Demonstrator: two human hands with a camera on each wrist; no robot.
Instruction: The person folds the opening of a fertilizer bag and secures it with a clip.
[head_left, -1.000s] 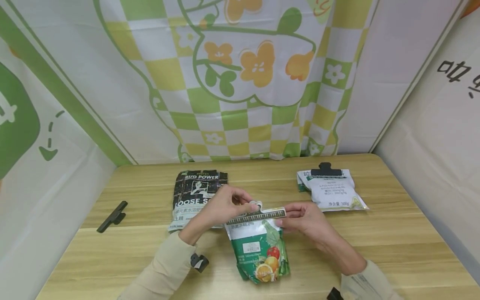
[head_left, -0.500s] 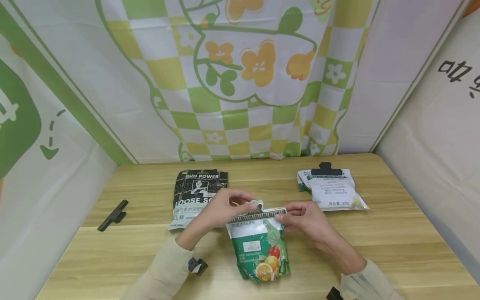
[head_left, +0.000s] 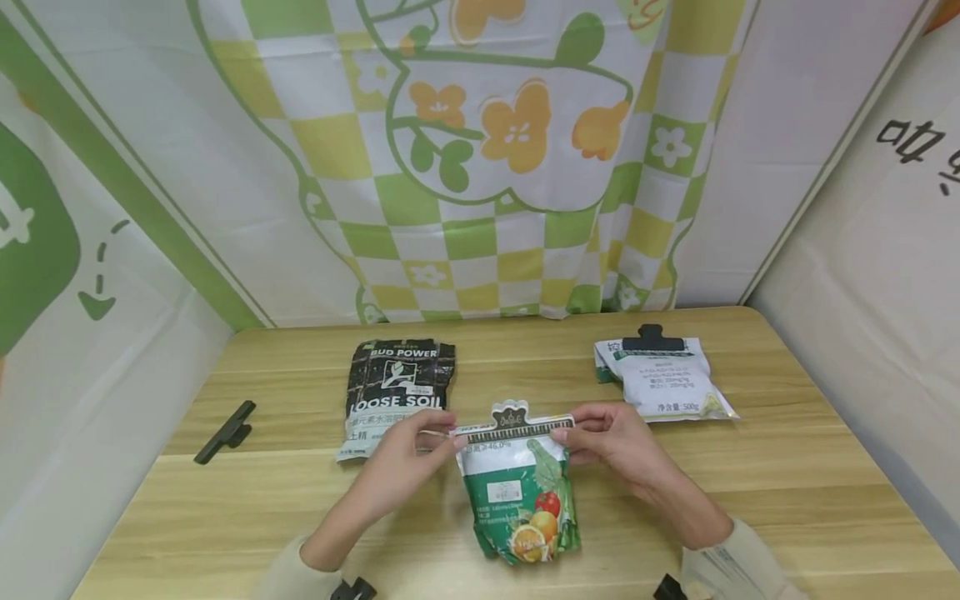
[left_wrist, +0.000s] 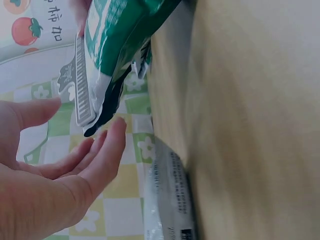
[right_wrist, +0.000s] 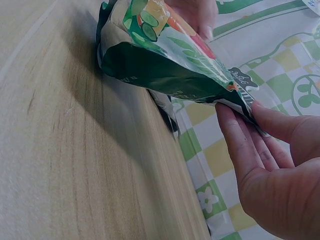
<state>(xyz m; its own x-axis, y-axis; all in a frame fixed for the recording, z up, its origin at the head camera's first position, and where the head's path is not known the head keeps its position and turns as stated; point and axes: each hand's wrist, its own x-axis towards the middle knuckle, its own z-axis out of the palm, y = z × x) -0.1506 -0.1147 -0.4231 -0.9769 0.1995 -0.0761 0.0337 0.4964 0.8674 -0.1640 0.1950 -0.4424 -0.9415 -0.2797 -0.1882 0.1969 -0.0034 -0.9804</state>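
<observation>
A green and white pouch [head_left: 498,479], printed with fruit and vegetables, stands at the front middle of the table. A clip [head_left: 513,431] with a piano-key pattern and a scalloped handle spans its top edge. My right hand [head_left: 618,442] pinches the pouch's top right corner between thumb and fingers, by the clip's end. At the top left corner is my left hand [head_left: 401,462]; the left wrist view shows its thumb [left_wrist: 42,111] and fingers spread apart around that corner, with a gap to the pouch.
Behind my left hand lies a black and grey bag [head_left: 401,367] marked LOOSE SOIL. A white bag [head_left: 663,383] with a black clip [head_left: 652,339] on it lies at the back right. Another black clip [head_left: 225,432] rests on the table [head_left: 172,517] at the left.
My left hand has let go of the clip's handle and moved left and down to the pouch's top left corner. The right hand keeps its pinch, and the pouch has hardly moved.
</observation>
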